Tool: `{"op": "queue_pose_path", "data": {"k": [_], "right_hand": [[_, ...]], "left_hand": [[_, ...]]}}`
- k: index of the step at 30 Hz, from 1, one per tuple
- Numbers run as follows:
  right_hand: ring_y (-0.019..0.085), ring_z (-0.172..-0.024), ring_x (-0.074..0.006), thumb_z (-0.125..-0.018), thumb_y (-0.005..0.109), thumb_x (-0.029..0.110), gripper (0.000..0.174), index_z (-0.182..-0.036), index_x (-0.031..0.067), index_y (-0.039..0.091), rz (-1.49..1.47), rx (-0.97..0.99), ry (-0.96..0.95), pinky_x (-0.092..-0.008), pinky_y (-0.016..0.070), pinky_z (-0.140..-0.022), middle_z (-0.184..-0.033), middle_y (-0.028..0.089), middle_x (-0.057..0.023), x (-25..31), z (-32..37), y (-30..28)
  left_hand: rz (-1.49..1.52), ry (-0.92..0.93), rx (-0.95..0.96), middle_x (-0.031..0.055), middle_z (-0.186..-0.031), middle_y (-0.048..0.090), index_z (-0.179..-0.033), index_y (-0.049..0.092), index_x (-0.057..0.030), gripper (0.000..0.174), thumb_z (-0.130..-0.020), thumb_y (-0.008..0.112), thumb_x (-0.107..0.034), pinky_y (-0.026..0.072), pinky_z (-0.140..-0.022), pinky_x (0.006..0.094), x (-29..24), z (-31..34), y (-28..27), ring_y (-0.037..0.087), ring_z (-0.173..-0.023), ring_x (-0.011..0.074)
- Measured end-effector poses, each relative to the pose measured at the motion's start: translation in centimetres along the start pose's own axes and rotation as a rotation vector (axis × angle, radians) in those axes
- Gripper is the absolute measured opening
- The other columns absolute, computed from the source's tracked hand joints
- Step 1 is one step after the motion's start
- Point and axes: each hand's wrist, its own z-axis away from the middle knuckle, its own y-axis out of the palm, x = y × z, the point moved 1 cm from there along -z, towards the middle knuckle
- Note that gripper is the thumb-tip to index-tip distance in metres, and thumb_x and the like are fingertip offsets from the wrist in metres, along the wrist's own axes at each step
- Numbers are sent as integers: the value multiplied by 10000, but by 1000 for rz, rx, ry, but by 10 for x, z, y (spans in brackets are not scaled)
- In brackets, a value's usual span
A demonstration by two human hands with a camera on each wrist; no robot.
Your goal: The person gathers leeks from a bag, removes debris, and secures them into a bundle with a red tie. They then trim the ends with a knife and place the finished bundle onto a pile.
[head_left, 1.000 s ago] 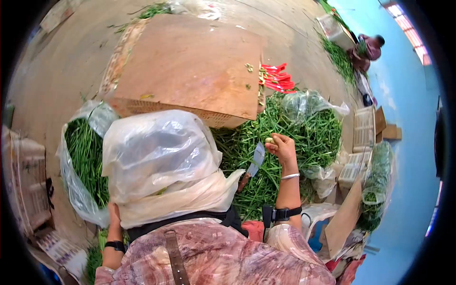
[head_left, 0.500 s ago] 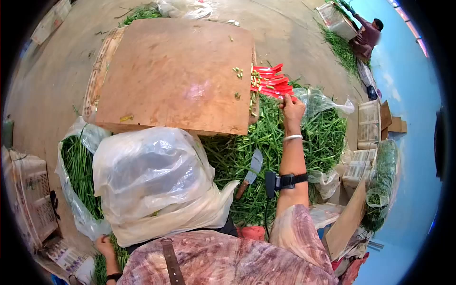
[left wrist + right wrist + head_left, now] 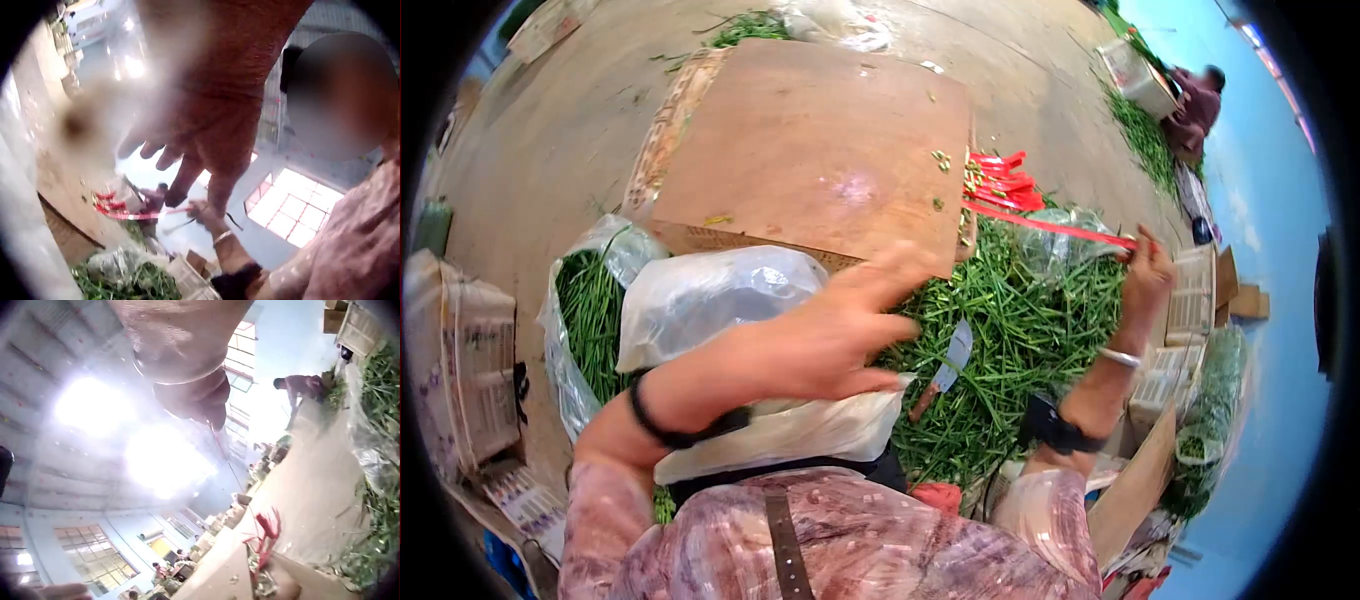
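My right hand (image 3: 1148, 275) is out at the right, pinching the end of a long red strip (image 3: 1060, 228) between thumb and fingers. The strip runs taut back to a bunch of red strips (image 3: 1008, 188) at the right edge of a brown board (image 3: 820, 140). My left hand (image 3: 835, 330), blurred, hovers over the plastic sheet (image 3: 710, 290) on my lap with its fingers spread and nothing in them. In the left wrist view those fingers (image 3: 181, 181) are extended. A knife (image 3: 956, 348) with a wooden handle lies on a heap of green stalks (image 3: 1030, 320).
Short cut stalk pieces (image 3: 941, 160) lie near the board's right edge. A plastic bag of green stalks (image 3: 585, 310) stands at my left. White crates (image 3: 1190, 290) and a leaning cardboard sheet (image 3: 1135, 480) are at the right. Another person (image 3: 1193, 115) sits by the wall.
My right hand has gone from the stalk heap to the red bunch, then right, drawing out one strip. My left hand has risen from beside the bag to above my lap.
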Motion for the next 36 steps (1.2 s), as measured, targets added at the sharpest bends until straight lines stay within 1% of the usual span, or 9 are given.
{"op": "queue_pose_path", "data": {"k": [2,5,10,16,24,26,28,32,36], "right_hand": [[543,-582,-64,-922,517,94,211,-1070,15,647,-37,-3,-77,-210,427,-523,-727,636,-34,31,-5,-24],[519,-606,-63,-925,501,45,212,-1085,6,635,-168,59,-267,-194,425,-556,-749,634,-45,64,-14,-32],[527,-607,-69,-926,484,21,226,-1097,15,632,-323,203,-446,-196,430,-553,-763,633,-50,123,-41,19],[501,-593,-78,-939,477,75,230,-1094,5,633,-316,370,-480,-226,427,-550,-767,627,-37,149,-80,143],[611,-739,-128,-874,621,239,553,-1309,-38,417,-426,687,-98,-238,442,-573,-914,652,-140,185,-67,317],[621,-943,-340,-825,658,264,683,-1329,-72,340,120,407,-647,-411,485,-800,-1136,561,-295,222,-26,319],[567,-1059,-362,-850,618,232,615,-1333,-44,354,213,689,-565,-403,444,-894,-1176,551,-262,278,40,296],[428,-1222,-359,-902,522,173,448,-1294,-20,420,-357,977,-604,-396,364,-998,-1314,450,-225,175,83,421],[431,-1226,-339,-881,521,104,397,-1254,-18,467,-50,805,-875,-389,360,-1012,-1314,453,-211,187,85,410]], "left_hand": [[36,-117,-9,243,-1295,440,-1175,539,-28,523,-732,730,-229,330,-1002,465,2,-28,24,430,-1218,351],[31,-119,-678,260,-1080,532,-1279,387,-7,691,-747,699,-318,442,-827,456,12,-48,18,541,-979,398],[108,-423,-456,229,-1197,516,-1256,430,9,540,-847,634,-279,436,-902,398,37,-42,17,536,-1077,330],[1026,-707,-517,136,-629,621,-850,604,17,210,-888,477,-146,471,-444,300,63,23,41,587,-467,189],[1274,-941,-556,241,-815,656,-843,542,88,258,-911,365,-87,458,-438,306,131,56,16,676,-636,266],[1369,-1040,-617,228,-844,660,-877,565,88,287,-916,390,-136,490,-488,338,165,50,2,671,-717,287],[1472,-1137,-675,214,-873,664,-911,587,89,323,-920,416,-185,522,-539,370,194,50,-9,666,-798,308],[1261,-1181,-598,194,-892,664,-962,601,63,356,-910,450,-254,546,-554,378,206,69,-23,662,-763,304],[797,-1046,-432,172,-969,644,-1050,603,21,445,-890,490,-378,554,-590,355,185,104,-55,657,-738,274]]}}
